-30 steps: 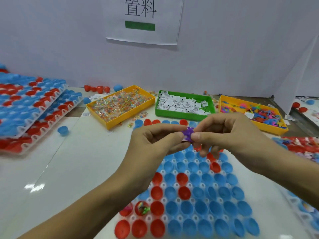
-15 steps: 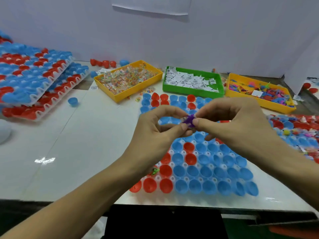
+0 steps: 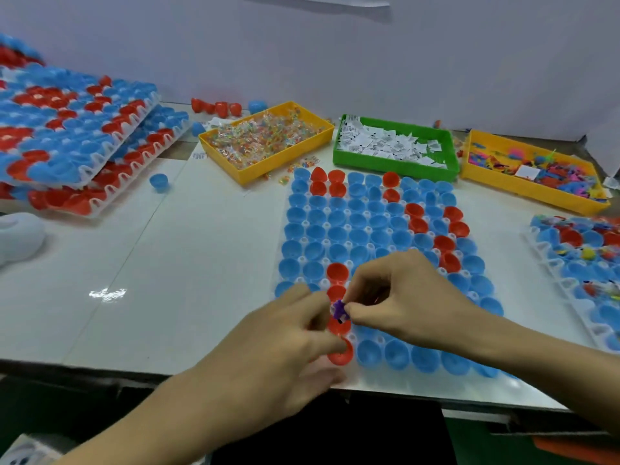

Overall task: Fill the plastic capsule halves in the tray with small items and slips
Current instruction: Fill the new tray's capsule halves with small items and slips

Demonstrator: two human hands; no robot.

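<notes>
Fingertips of the right hand [image 3: 399, 298] pinch a small purple spiky toy [image 3: 339, 309], held just above a red capsule half [image 3: 339, 325] in the near-left part of the capsule tray [image 3: 349, 263]. The left hand [image 3: 285, 344] sits close beside it, fingers curled toward the same toy; whether they actually touch it or only hover next to it I cannot tell, the hand being blurred. Nearly all the blue and red halves in view on this tray look unfilled.

The toy looks light, soft and rubbery, with little points that give under pressure, so a thumb-and-forefinger pinch across its body seems enough; it should drop into the cup without bouncing far. The capsule halves are thin, smooth plastic seated loosely in their sockets, likely to tip or pop out if nudged from the side.

Behind the tray stand a yellow bin of wrapped sweets [image 3: 265, 139], a green bin of paper slips [image 3: 396, 146] and a yellow bin of mixed toys [image 3: 533, 169]. The slips are flimsy and would need picking singly by an edge
</notes>
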